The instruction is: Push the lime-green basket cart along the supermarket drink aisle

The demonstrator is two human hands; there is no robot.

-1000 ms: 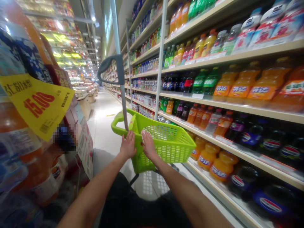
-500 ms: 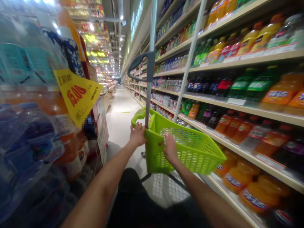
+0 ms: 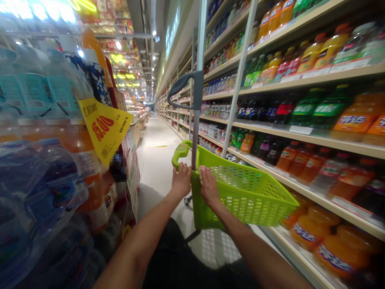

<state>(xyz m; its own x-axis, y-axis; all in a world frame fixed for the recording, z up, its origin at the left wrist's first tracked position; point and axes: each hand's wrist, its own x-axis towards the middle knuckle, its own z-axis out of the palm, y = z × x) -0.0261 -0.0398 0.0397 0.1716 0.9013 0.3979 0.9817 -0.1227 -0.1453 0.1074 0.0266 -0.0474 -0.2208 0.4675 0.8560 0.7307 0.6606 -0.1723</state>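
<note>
A lime-green plastic shopping basket (image 3: 251, 206) with perforated sides stands in front of me; a metal pole (image 3: 195, 136) rises from its near end. My left hand (image 3: 181, 180) has its fingers hooked over the near rim, left of the pole and close to the green handle loop (image 3: 177, 154). Right of the pole, my right hand (image 3: 210, 186) presses against the same rim with its fingers together. A small white piece, like tissue or a wipe, peeks out at those fingers. The grey grip (image 3: 197, 90) on the pole is untouched.
Shelves (image 3: 315, 140) of bottled drinks run along the right. Stacked packs of bottles (image 3: 60, 168) crowd the left, with a yellow price sign (image 3: 105, 128) sticking out. Between them a pale tiled aisle (image 3: 150, 160) leads forward. A caster wheel (image 3: 187, 200) shows below the basket.
My right hand has slid left along the basket rim, closer to the pole. The left hand stays on the rim. The basket sits slightly further right and lower in view.
</note>
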